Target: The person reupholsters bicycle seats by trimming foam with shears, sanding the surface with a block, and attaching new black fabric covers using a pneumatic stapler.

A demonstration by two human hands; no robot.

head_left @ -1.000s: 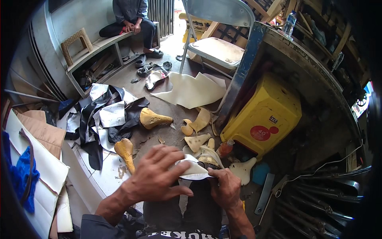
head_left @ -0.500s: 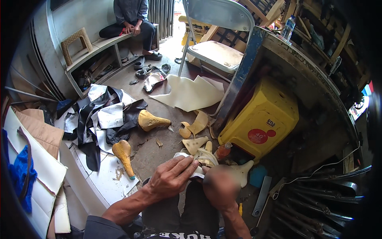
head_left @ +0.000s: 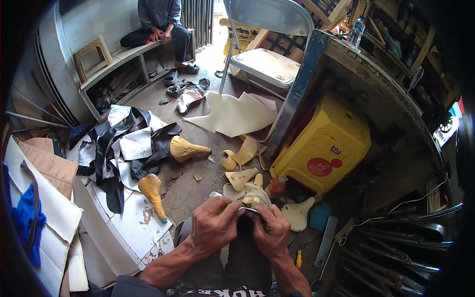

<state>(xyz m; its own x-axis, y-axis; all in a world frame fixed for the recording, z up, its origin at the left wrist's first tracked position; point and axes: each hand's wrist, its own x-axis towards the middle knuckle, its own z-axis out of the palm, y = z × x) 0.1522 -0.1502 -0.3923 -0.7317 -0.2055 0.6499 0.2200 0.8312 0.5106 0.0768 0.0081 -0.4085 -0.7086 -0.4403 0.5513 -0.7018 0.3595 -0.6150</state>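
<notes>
Above my lap, my left hand (head_left: 215, 222) and my right hand (head_left: 271, 228) pinch a thin, white-edged piece of sheet material (head_left: 249, 210) between them, thumbs and fingertips close together. Most of it is hidden behind my fingers. Just beyond lie a cream-coloured bundle (head_left: 256, 198) and a pale foam piece (head_left: 241, 178). A pale saddle-shaped piece (head_left: 298, 214) rests on the floor to the right of my right hand. Two yellowish saddle shapes lie to the left, one farther off (head_left: 186, 149) and one nearer (head_left: 152, 193).
Black and white sheet scraps (head_left: 133, 146) are heaped at left, near cardboard (head_left: 52, 163). A yellow plastic stool (head_left: 326, 143) lies under the workbench (head_left: 381, 79), by an orange bottle (head_left: 276, 185). A folding chair (head_left: 267, 67) stands ahead. Another person (head_left: 161, 29) sits on a bench.
My left hand has gone from lying flat with stretched fingers to a pinch. My right hand, blurred before, now grips the piece's edge beside it. The view has shifted slightly.
</notes>
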